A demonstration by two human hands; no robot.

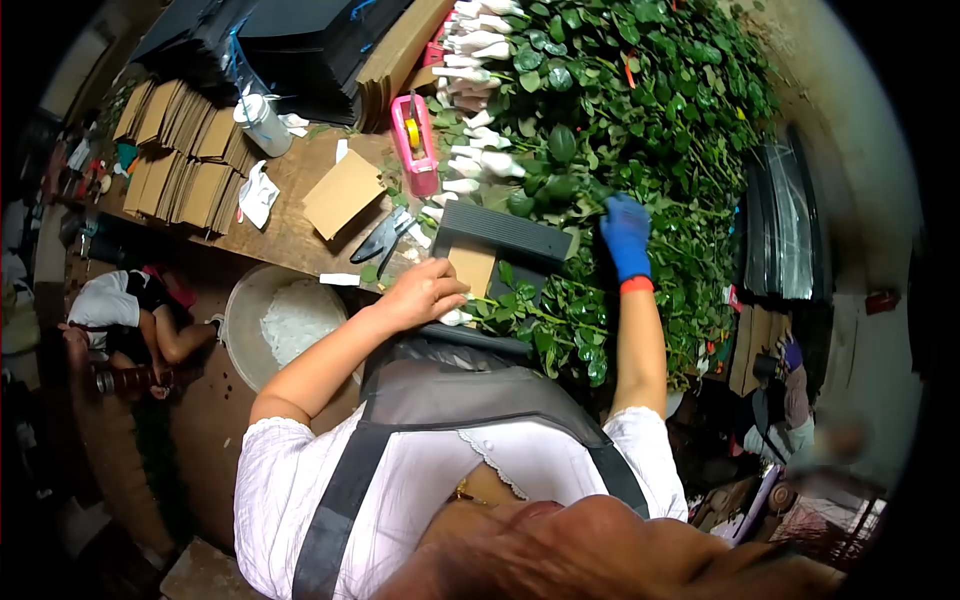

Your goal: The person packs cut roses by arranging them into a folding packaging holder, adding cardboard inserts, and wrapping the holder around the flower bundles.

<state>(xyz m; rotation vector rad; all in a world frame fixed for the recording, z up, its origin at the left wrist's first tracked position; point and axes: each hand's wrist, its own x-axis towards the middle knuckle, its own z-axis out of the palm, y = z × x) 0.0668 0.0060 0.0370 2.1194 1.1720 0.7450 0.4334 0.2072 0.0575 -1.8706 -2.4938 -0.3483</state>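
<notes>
Your bare left hand point(428, 290) curled at brown card point(474, 268) beside ribbed dark sheet point(505, 230), presumably steadying it (grip: cannot tell). Your gloved right hand point(627, 235) among leafy stems point(650, 110) on counter point(284, 215); hold unconfirmed.

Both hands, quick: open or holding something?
Left hand: fingers bent by the brown cardboard; can't tell if it's gripping.
Right hand: blue-gloved, at the leaves; can't tell either.

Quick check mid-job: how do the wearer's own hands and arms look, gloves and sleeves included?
The left hand is ungloved. The right hand wears a blue glove with a red-orange cuff. Both arms have short white sleeves, leaving the forearms uncovered.
</notes>
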